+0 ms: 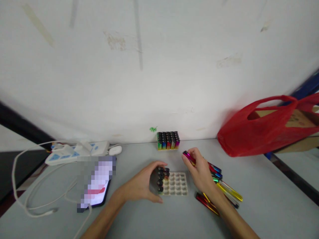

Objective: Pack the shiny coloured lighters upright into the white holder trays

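Curved round the left side of a pale compartment tray (178, 187) is my left hand (143, 184), thumb and forefinger spread apart. Its other fingers are mostly hidden, so I cannot tell whether they touch the tray. Several black-topped lighters (160, 183) stand upright in the tray's left column, with a couple at the top of the second. My right hand (199, 169) pinches a purple metallic lighter (189, 157) above the table, right of the tray. Beneath and beside that wrist lie loose shiny lighters (229, 191), and red and gold ones (206, 203) lie nearer me.
A full block of upright lighters (168, 141) stands against the wall. On the left are a power strip (79, 152), a phone (99, 182), white cables (27, 207) and a small white case (115, 150). A red bag (261, 132) stands at the right.
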A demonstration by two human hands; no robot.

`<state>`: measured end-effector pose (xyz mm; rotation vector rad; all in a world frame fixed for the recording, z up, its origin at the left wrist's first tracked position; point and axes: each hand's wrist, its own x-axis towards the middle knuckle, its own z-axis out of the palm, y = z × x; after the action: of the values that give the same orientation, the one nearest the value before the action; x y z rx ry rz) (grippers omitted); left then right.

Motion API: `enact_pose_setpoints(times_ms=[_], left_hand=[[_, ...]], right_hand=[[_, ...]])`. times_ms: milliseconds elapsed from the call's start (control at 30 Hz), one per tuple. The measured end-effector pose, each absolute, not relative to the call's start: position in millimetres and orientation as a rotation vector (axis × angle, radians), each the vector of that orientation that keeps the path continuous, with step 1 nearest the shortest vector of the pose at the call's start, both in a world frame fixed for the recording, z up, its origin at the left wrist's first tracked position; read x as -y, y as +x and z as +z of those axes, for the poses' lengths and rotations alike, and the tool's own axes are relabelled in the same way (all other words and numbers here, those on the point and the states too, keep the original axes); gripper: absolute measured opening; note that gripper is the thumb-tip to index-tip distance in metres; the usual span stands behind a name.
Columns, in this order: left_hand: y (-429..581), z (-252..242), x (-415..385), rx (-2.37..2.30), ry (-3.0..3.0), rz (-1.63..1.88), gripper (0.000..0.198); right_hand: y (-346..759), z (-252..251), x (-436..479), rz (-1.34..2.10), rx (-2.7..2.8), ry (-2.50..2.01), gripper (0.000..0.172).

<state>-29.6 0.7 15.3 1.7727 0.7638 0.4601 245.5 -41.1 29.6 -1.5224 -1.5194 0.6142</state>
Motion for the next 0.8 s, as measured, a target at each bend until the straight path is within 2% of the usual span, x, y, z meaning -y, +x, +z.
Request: enact_pose_setpoints(times_ms=[200, 500, 667, 800], left_hand=[[-27.6, 17.8, -3.8, -0.760, 1.744, 0.439, 0.082], [-28.3, 14.7, -4.6, -0.800, 1.815, 0.452, 0.089], [-27.7, 19.1, -3.4, -0.786, 1.885, 0.467, 0.082], [-26.8, 19.7, -3.2, -0.795, 1.930, 0.491, 0.076]], right_hand=[[244.6, 27.3, 40.7, 0.649, 1.533, -1.501, 0.023], [246.2, 22.8, 39.1, 0.748, 1.419, -1.443, 0.028], [243.1, 20.4, 39.3, 1.107, 1.161, -1.260, 0.042], [236.1, 22.3, 39.2, 1.302, 1.074, -1.155, 0.065]])
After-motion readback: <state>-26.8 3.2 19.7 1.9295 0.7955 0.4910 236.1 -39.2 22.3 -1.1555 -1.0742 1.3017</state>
